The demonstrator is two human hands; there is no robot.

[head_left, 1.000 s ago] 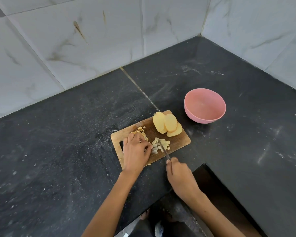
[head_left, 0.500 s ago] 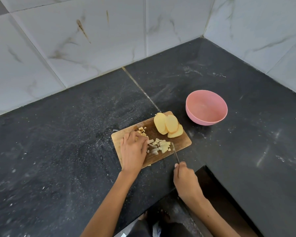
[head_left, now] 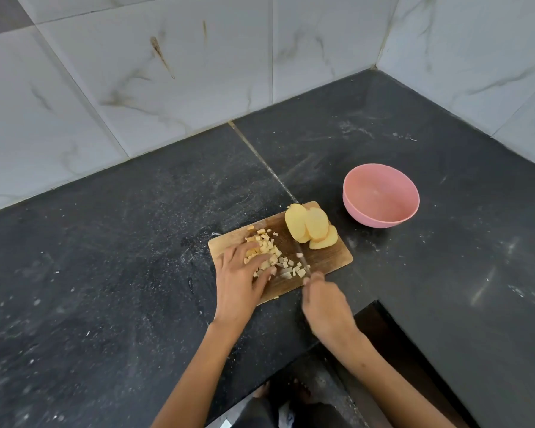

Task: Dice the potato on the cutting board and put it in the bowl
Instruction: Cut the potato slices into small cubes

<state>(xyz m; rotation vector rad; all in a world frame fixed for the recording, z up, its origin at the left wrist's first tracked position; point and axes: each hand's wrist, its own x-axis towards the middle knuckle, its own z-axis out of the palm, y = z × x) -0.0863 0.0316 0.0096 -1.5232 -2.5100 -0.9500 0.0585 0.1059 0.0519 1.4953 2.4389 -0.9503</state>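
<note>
My left hand [head_left: 241, 279] lies on the near-left part of the wooden cutting board [head_left: 328, 257], fingers spread and nearly straight, resting flat among the diced potato [head_left: 269, 248] with nothing gripped. My right hand [head_left: 325, 304] is curled round a knife handle I cannot make out under the fingers; the thin knife blade [head_left: 305, 262] reaches up from it across the board, motion-blurred, its edge beside the small loose cubes. The dice lie in a scatter from the board's middle toward its left end, some under my left fingertips. At the far right corner of the board sit the uncut potato slices [head_left: 311, 227] — a few thick, pale yellow rounds leaning on one another. The pink bowl [head_left: 380, 194] stands on the counter just beyond the board's right end, apart from it, and I see no potato inside. The board rests on a black stone countertop [head_left: 121, 242] — dusty, streaked with pale smears, with a thin seam [head_left: 260, 159] running from the wall to the board's far edge. The counter wraps an inside corner, and a step cut into its near edge shows a darker gap by my right forearm. White marble-look wall tiles [head_left: 167, 72] with grey and brown veins back it on two sides.
</note>
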